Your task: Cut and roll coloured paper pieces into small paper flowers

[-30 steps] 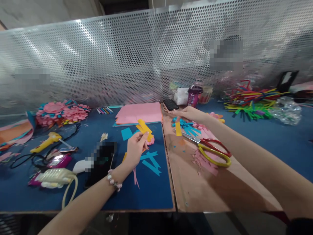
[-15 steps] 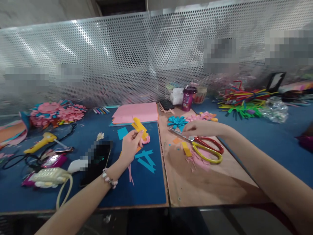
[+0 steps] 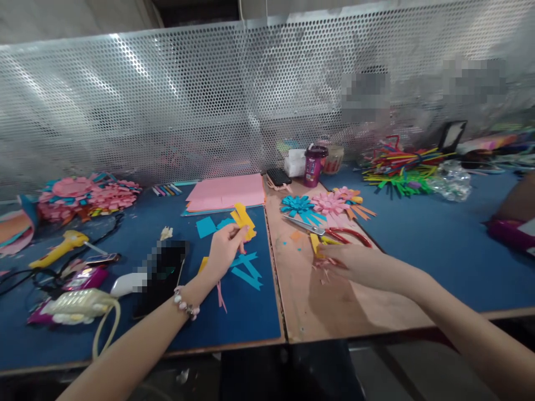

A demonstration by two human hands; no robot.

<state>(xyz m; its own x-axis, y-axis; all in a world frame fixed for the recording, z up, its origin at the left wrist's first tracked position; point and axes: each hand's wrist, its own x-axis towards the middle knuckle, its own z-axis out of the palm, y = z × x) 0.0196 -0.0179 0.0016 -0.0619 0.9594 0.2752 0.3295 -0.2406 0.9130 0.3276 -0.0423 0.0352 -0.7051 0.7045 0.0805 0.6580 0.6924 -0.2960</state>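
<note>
My left hand (image 3: 225,248) is closed in a pinch on yellow paper strips (image 3: 243,217), held over the blue table mat. Around it lie blue paper strips (image 3: 248,273), a blue paper square (image 3: 206,227) and thin pink slivers. My right hand (image 3: 345,262) reaches low over the brown board, its fingertips at a small yellow paper piece (image 3: 314,243) and pink paper scraps (image 3: 321,274). Whether its fingers grip the piece is not clear. Just beyond lie scissors (image 3: 320,229) with red and yellow handles, partly hidden by that hand. Behind them are a blue paper flower (image 3: 297,205) and a pink one (image 3: 329,204).
Pink paper sheets (image 3: 225,192) lie at the back, beside a black phone (image 3: 278,177) and purple cup (image 3: 312,167). Leftward are a glue gun (image 3: 67,248), a dark phone (image 3: 163,273) and paper flowers (image 3: 90,195). Colourful pipe cleaners (image 3: 401,167) lie back right.
My right hand has moved from above the scissors blades toward me, down to the yellow piece and scraps. My left hand stays closed on the yellow strips. The view has shifted slightly.
</note>
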